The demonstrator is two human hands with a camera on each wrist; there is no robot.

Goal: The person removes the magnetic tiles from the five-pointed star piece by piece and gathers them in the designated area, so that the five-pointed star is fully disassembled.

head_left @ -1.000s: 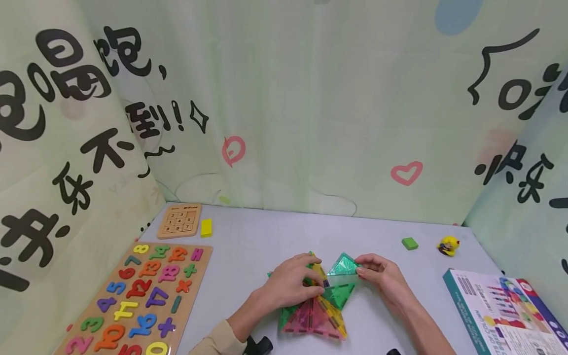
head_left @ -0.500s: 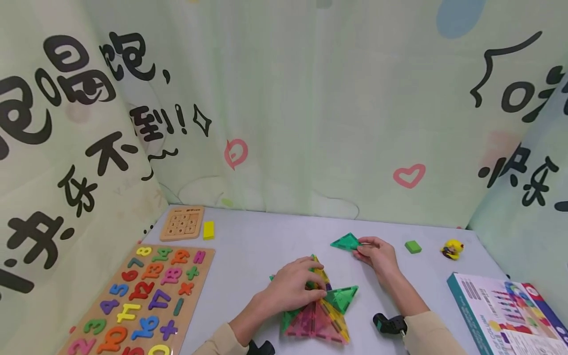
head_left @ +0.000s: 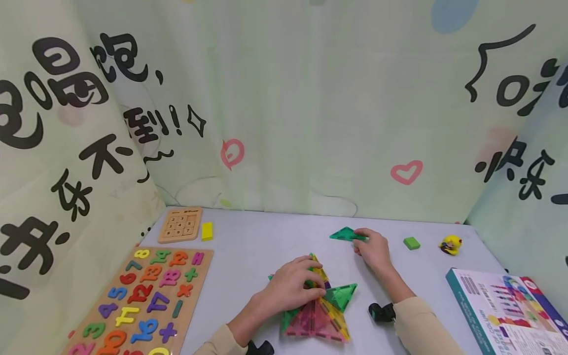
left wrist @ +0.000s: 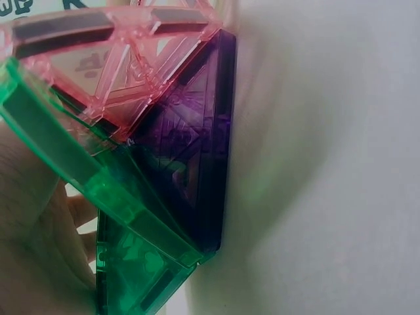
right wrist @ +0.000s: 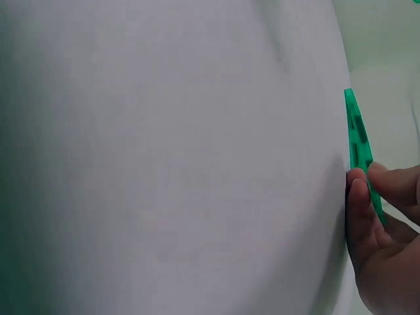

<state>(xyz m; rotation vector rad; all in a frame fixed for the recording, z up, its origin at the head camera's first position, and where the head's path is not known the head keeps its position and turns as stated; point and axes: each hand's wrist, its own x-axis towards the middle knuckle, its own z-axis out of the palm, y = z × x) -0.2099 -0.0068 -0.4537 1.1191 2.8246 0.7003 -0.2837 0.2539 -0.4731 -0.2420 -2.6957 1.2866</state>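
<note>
In the head view my left hand (head_left: 295, 283) grips the top of a built shape of see-through magnetic tiles (head_left: 316, 320). Pink, yellow and green triangles show on it, and a green tile (head_left: 340, 297) juts out at its right. The left wrist view shows its purple tile (left wrist: 197, 125), pink tiles (left wrist: 125, 98) and green tiles (left wrist: 131, 252) close up, with part of the hand behind them. Farther back, my right hand (head_left: 374, 250) pinches a loose green triangular magnetic tile (head_left: 341, 233) between thumb and fingers, low over the table. The hand covers the tile's right end.
A wooden number board (head_left: 146, 296) lies at the left, with a small number puzzle (head_left: 180, 225) and yellow block (head_left: 207, 231) behind it. On the right are a green block (head_left: 411, 243), a yellow duck figure (head_left: 450, 244) and a box (head_left: 506, 310). Curtains (head_left: 310, 123) enclose the table.
My right hand has drawn the green tile away from the built shape, toward the back of the table, and lowered it. The left hand has kept its grip on the shape.
</note>
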